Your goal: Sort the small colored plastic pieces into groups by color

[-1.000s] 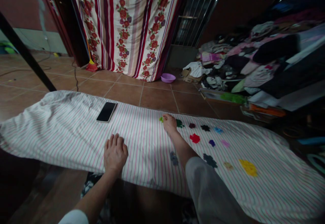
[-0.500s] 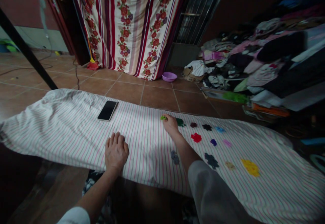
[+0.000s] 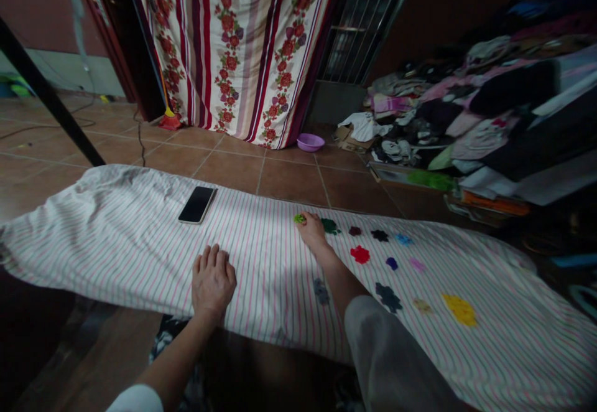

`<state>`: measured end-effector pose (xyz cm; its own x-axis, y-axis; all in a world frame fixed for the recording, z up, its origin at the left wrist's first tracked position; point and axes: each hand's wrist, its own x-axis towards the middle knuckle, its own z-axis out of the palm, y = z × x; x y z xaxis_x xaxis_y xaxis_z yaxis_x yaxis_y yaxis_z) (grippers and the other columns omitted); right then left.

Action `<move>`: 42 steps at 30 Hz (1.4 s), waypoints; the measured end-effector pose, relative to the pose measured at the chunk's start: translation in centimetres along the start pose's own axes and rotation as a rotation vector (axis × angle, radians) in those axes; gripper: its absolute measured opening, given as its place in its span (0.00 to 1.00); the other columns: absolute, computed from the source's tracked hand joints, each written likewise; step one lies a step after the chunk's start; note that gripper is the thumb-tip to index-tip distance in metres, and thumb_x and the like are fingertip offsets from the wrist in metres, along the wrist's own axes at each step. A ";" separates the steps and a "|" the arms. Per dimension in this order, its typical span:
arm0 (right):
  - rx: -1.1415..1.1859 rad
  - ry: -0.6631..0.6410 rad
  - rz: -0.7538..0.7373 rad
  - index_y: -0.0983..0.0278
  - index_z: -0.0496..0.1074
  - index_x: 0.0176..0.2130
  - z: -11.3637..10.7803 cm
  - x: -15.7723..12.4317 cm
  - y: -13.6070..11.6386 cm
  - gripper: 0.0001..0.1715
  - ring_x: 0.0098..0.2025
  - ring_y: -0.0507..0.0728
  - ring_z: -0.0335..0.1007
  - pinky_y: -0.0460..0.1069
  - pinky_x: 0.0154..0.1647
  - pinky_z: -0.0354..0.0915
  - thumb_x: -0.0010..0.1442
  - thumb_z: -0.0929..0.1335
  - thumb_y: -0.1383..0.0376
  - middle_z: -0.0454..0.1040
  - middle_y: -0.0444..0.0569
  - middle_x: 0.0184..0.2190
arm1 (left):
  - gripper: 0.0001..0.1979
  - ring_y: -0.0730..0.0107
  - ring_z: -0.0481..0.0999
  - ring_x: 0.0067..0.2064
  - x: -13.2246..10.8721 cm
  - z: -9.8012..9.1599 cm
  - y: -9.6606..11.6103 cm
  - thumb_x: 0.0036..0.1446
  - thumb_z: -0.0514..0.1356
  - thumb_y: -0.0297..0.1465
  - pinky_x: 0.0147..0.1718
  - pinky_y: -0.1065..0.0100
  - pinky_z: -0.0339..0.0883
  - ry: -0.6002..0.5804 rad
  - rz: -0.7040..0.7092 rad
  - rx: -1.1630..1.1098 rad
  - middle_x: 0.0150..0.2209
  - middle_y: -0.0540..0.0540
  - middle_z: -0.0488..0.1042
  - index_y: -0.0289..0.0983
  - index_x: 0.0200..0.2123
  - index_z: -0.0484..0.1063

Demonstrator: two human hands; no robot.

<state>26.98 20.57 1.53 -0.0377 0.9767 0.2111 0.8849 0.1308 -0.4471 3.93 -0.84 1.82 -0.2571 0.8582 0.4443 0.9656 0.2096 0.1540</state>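
My left hand (image 3: pixel 213 280) lies flat on the striped cloth (image 3: pixel 261 262), palm down and fingers stretched out, with nothing in it. Farther out, my right hand (image 3: pixel 312 231) has its fingers closed at the edge of a small lime-green piece (image 3: pixel 299 219), low at the cloth. Just right of that hand is a dark green piece (image 3: pixel 330 226). Beyond it are small coloured pieces, several of them flower-like: maroon (image 3: pixel 355 231), black (image 3: pixel 380 235), light blue (image 3: pixel 403 238), red (image 3: pixel 360 254), purple (image 3: pixel 392 263) and pink (image 3: pixel 416 264).
Nearer me lie grey (image 3: pixel 321 291), slate (image 3: pixel 388 297), tan (image 3: pixel 422 305) and yellow (image 3: pixel 459 310) pieces. A phone (image 3: pixel 198 205) rests left of centre. Past the cloth are a purple basin (image 3: pixel 310 142), a broom (image 3: pixel 170 119), a floral curtain (image 3: pixel 228 45) and heaped clothes (image 3: pixel 485 101).
My right hand has shifted very slightly towards me, and more of the lime-green piece shows beside its fingertips. My left hand stays in place.
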 end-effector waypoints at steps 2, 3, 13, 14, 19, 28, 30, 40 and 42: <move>0.007 0.002 -0.006 0.64 0.75 0.48 0.1 0.0 0.0 0.21 0.41 0.56 0.69 0.49 0.47 0.63 0.54 0.69 0.69 0.74 0.51 0.38 | 0.14 0.49 0.66 0.61 0.0 -0.1 0.0 0.60 0.50 0.29 0.58 0.51 0.58 -0.001 0.000 -0.002 0.55 0.37 0.72 0.34 0.43 0.73; 0.008 -0.001 -0.006 0.64 0.75 0.49 0.2 0.0 0.0 0.21 0.40 0.56 0.69 0.49 0.47 0.63 0.54 0.69 0.68 0.74 0.51 0.38 | 0.14 0.49 0.66 0.61 0.0 -0.1 0.0 0.60 0.50 0.29 0.58 0.51 0.58 0.000 -0.001 -0.002 0.55 0.37 0.73 0.34 0.43 0.73; -0.014 -0.036 0.015 0.63 0.74 0.50 0.1 0.1 -0.4 0.20 0.40 0.56 0.67 0.48 0.47 0.63 0.57 0.68 0.64 0.72 0.52 0.41 | 0.15 0.49 0.66 0.60 0.0 -0.1 0.1 0.60 0.49 0.29 0.57 0.50 0.58 0.010 0.001 -0.024 0.55 0.36 0.73 0.34 0.44 0.73; -0.013 -0.037 0.010 0.63 0.74 0.50 0.1 0.0 -0.4 0.20 0.40 0.56 0.67 0.49 0.47 0.63 0.57 0.68 0.64 0.73 0.52 0.40 | 0.15 0.49 0.66 0.60 0.0 -0.1 0.0 0.60 0.50 0.29 0.57 0.50 0.58 0.012 0.002 -0.027 0.55 0.36 0.73 0.34 0.44 0.73; -0.016 -0.047 -0.012 0.62 0.74 0.50 0.0 0.0 -0.4 0.20 0.43 0.58 0.67 0.48 0.48 0.62 0.56 0.68 0.64 0.73 0.51 0.38 | 0.15 0.49 0.66 0.60 0.0 0.0 0.1 0.60 0.50 0.30 0.58 0.50 0.57 0.009 -0.008 -0.034 0.55 0.36 0.73 0.34 0.44 0.73; -0.033 -0.055 -0.034 0.61 0.74 0.51 0.1 0.0 -0.5 0.20 0.42 0.57 0.67 0.49 0.47 0.63 0.59 0.67 0.63 0.72 0.53 0.41 | 0.15 0.50 0.66 0.61 -0.1 0.1 0.0 0.60 0.50 0.30 0.58 0.51 0.57 0.007 -0.002 -0.014 0.55 0.37 0.73 0.34 0.44 0.72; -0.026 -0.063 -0.035 0.61 0.75 0.51 0.1 0.0 -0.4 0.19 0.41 0.56 0.67 0.48 0.46 0.63 0.59 0.67 0.64 0.72 0.53 0.41 | 0.14 0.50 0.66 0.60 -0.1 0.1 0.0 0.60 0.50 0.30 0.58 0.51 0.57 0.014 -0.001 -0.007 0.55 0.37 0.73 0.34 0.44 0.73; -0.043 -0.049 -0.062 0.62 0.73 0.53 -0.2 0.0 -0.6 0.22 0.42 0.57 0.67 0.49 0.48 0.63 0.59 0.68 0.64 0.73 0.52 0.40 | 0.15 0.49 0.66 0.61 -0.1 0.0 0.0 0.60 0.50 0.30 0.58 0.50 0.57 0.002 -0.005 -0.026 0.55 0.36 0.72 0.34 0.44 0.73; -0.047 -0.059 -0.068 0.61 0.73 0.53 -0.3 0.0 -0.9 0.21 0.43 0.57 0.67 0.49 0.48 0.63 0.60 0.67 0.63 0.72 0.52 0.41 | 0.15 0.49 0.66 0.61 0.0 0.0 0.0 0.60 0.50 0.30 0.58 0.50 0.57 0.004 -0.004 -0.027 0.55 0.36 0.72 0.34 0.44 0.73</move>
<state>26.31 20.45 2.16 -0.1242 0.9745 0.1869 0.9002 0.1899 -0.3919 3.96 -0.88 1.82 -0.2613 0.8556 0.4468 0.9631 0.2003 0.1796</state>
